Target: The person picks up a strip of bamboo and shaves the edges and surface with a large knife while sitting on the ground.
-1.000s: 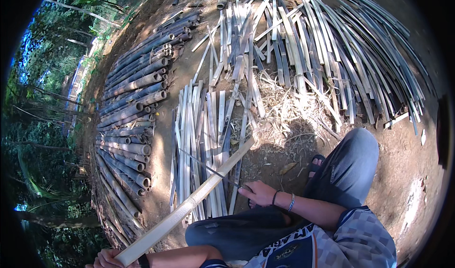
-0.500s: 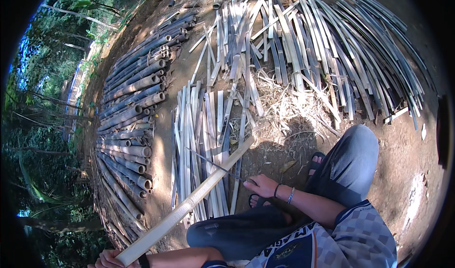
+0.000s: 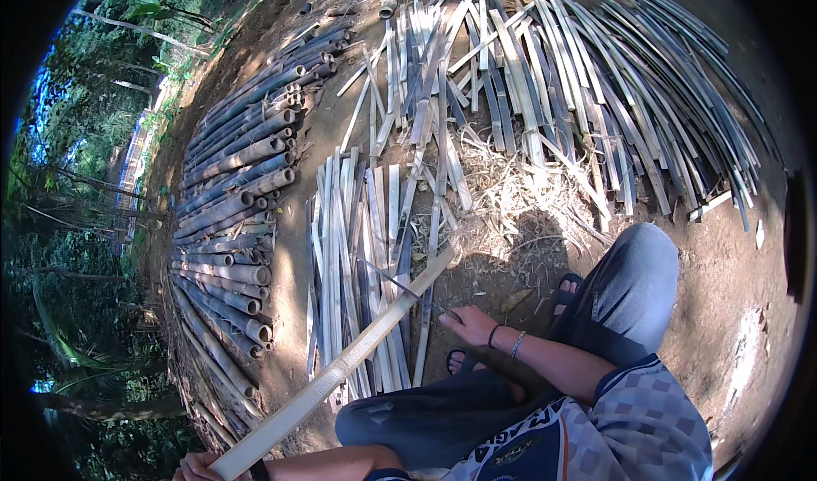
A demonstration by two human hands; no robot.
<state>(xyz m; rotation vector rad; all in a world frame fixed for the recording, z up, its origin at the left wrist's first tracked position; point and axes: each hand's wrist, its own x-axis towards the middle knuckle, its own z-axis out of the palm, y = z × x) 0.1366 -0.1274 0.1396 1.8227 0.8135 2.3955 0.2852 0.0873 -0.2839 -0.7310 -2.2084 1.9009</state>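
A long, pale split bamboo strip (image 3: 340,367) slants across the lower middle, from the lower left up toward the centre. My left hand (image 3: 198,467) is closed around its near end at the bottom edge. Closed on the handle of a long thin knife (image 3: 393,282), my right hand (image 3: 471,324) is just right of the strip's far part. The blade crosses the strip near its far end; whether it bites into the bamboo I cannot tell. Most of the handle is hidden in my fingers.
Beneath the strip lies a bundle of split bamboo slats (image 3: 353,226). More slats (image 3: 630,98) spread across the back and right. Curled shavings (image 3: 519,192) cover the ground ahead. Whole bamboo poles (image 3: 247,153) are stacked at left. My bent knees (image 3: 634,268) frame the near side.
My right hand and the knife have shifted a little to the right and away, so the blade crosses nearer the strip's far end. The left hand keeps its hold, moving only slightly.
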